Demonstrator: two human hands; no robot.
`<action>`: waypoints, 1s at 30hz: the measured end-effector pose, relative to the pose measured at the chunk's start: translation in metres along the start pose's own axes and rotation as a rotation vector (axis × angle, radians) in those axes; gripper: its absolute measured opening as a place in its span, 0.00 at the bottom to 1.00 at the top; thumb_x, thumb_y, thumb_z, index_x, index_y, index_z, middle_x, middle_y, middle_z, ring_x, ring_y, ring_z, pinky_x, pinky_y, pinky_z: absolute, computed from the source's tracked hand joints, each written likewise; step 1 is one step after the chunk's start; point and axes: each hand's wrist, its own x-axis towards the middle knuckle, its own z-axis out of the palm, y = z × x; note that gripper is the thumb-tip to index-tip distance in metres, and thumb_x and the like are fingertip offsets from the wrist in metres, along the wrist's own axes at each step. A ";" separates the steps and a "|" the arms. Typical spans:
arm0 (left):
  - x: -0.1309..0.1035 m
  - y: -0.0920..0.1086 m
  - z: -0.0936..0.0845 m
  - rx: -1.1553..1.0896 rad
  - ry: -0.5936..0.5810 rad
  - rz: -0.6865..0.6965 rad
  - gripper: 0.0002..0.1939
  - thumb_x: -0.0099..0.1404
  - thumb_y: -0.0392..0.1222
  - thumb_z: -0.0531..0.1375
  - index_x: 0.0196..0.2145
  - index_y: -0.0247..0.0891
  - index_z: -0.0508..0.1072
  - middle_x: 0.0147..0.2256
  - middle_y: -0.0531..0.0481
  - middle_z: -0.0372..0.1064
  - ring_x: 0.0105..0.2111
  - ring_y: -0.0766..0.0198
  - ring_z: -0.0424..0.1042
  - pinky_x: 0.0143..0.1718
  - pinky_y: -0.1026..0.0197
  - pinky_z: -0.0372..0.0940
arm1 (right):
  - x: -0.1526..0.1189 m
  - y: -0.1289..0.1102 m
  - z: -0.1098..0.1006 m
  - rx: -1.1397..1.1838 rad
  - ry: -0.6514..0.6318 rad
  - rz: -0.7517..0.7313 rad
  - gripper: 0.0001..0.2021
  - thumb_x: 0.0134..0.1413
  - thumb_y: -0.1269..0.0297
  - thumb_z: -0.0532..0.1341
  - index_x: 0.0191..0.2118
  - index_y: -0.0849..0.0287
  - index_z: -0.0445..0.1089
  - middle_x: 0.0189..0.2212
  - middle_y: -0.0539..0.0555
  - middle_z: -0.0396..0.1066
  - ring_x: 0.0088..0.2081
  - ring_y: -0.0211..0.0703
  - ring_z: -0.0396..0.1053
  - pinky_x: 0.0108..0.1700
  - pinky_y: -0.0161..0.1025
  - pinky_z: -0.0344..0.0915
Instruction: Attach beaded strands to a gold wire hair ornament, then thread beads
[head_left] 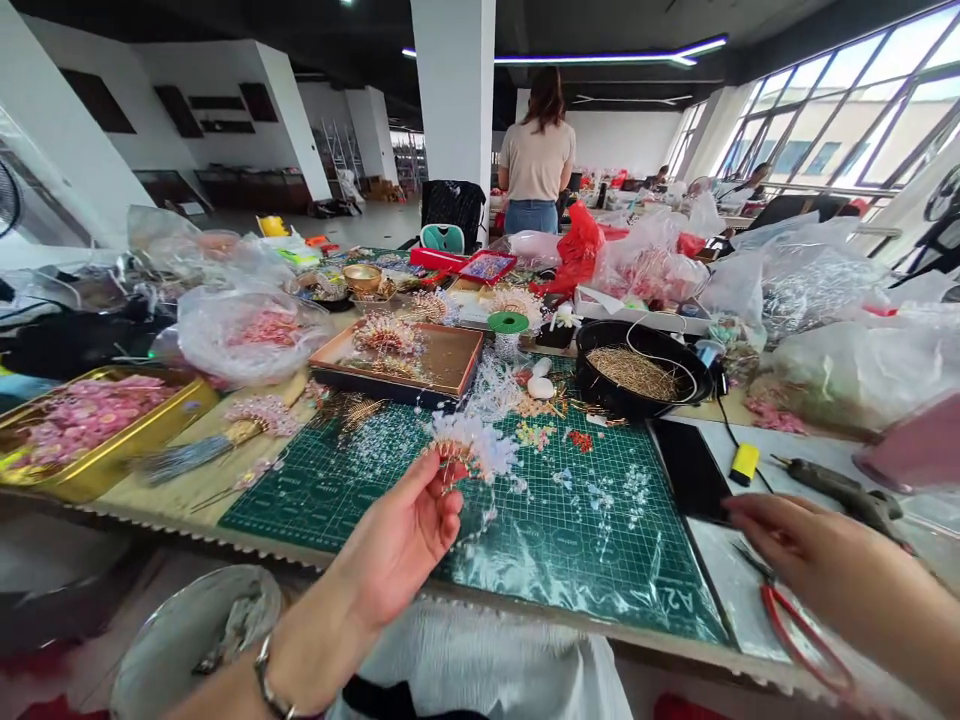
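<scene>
My left hand [409, 535] is closed on a beaded hair ornament [472, 445], pinched between thumb and fingertips. The ornament has a gold-coloured wired base and a fan of pale, whitish-blue petals and beads, and it is held above the green cutting mat [540, 540]. Off the mat's right edge, my right hand [795, 540] is by the lower corner of a black phone-like slab [690, 465]. Its fingers are curled together and somewhat blurred; what they hold, if anything, is hidden. Beneath it lie red-handled pliers [799, 630]. Loose clear beads [630, 495] and small red beads [580, 441] are scattered on the mat.
A box lid [450, 375] with a finished ornament, a black bowl [600, 400] of gold pins and a green spool [508, 322] stand behind. A gold tray [142, 440] of pink flowers sits left, a glue gun [840, 490] right. A person [538, 160] stands beyond, back turned.
</scene>
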 end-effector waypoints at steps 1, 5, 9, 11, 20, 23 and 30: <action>-0.009 -0.001 -0.010 0.016 0.017 0.010 0.06 0.69 0.37 0.53 0.38 0.38 0.70 0.31 0.52 0.70 0.23 0.73 0.69 0.23 0.71 0.66 | 0.011 -0.025 -0.002 0.008 -0.035 -0.048 0.16 0.60 0.56 0.50 0.40 0.52 0.74 0.36 0.57 0.76 0.33 0.51 0.75 0.34 0.46 0.70; -0.039 0.000 -0.036 0.150 0.008 0.039 0.03 0.65 0.38 0.59 0.36 0.37 0.70 0.31 0.52 0.70 0.24 0.72 0.69 0.25 0.70 0.65 | 0.056 -0.108 0.010 0.019 -0.171 -0.259 0.14 0.62 0.63 0.50 0.41 0.53 0.74 0.39 0.51 0.76 0.39 0.41 0.73 0.41 0.38 0.69; -0.059 0.002 -0.049 0.240 -0.055 0.012 0.07 0.64 0.43 0.61 0.34 0.37 0.70 0.30 0.54 0.68 0.23 0.75 0.65 0.23 0.72 0.58 | 0.089 -0.148 0.040 -0.058 -0.274 -0.413 0.09 0.62 0.68 0.55 0.37 0.60 0.72 0.35 0.52 0.74 0.40 0.39 0.71 0.44 0.40 0.67; -0.063 0.003 -0.052 0.290 -0.061 -0.007 0.08 0.63 0.45 0.61 0.35 0.37 0.70 0.30 0.53 0.68 0.23 0.75 0.64 0.23 0.71 0.56 | 0.098 -0.155 0.055 -0.118 -0.295 -0.453 0.07 0.60 0.66 0.58 0.34 0.63 0.71 0.36 0.52 0.72 0.41 0.41 0.70 0.46 0.45 0.67; -0.059 0.005 -0.051 0.574 -0.143 0.021 0.14 0.63 0.48 0.58 0.32 0.33 0.68 0.31 0.49 0.69 0.21 0.75 0.62 0.19 0.69 0.46 | 0.109 -0.145 0.077 0.059 -0.288 -0.424 0.07 0.58 0.67 0.60 0.30 0.63 0.68 0.35 0.52 0.70 0.42 0.42 0.67 0.49 0.48 0.63; -0.057 0.006 -0.048 0.640 -0.161 0.065 0.14 0.63 0.48 0.58 0.31 0.32 0.68 0.30 0.49 0.70 0.21 0.74 0.63 0.21 0.68 0.48 | 0.113 -0.135 0.070 0.304 -0.226 -0.257 0.08 0.58 0.63 0.57 0.32 0.61 0.69 0.32 0.53 0.70 0.38 0.43 0.68 0.45 0.47 0.64; -0.061 0.005 -0.046 0.625 -0.306 0.072 0.16 0.61 0.50 0.56 0.29 0.31 0.72 0.28 0.47 0.69 0.21 0.72 0.61 0.22 0.66 0.47 | 0.124 -0.113 0.031 1.013 -0.060 0.199 0.09 0.55 0.55 0.52 0.34 0.55 0.56 0.38 0.57 0.73 0.41 0.46 0.73 0.43 0.43 0.69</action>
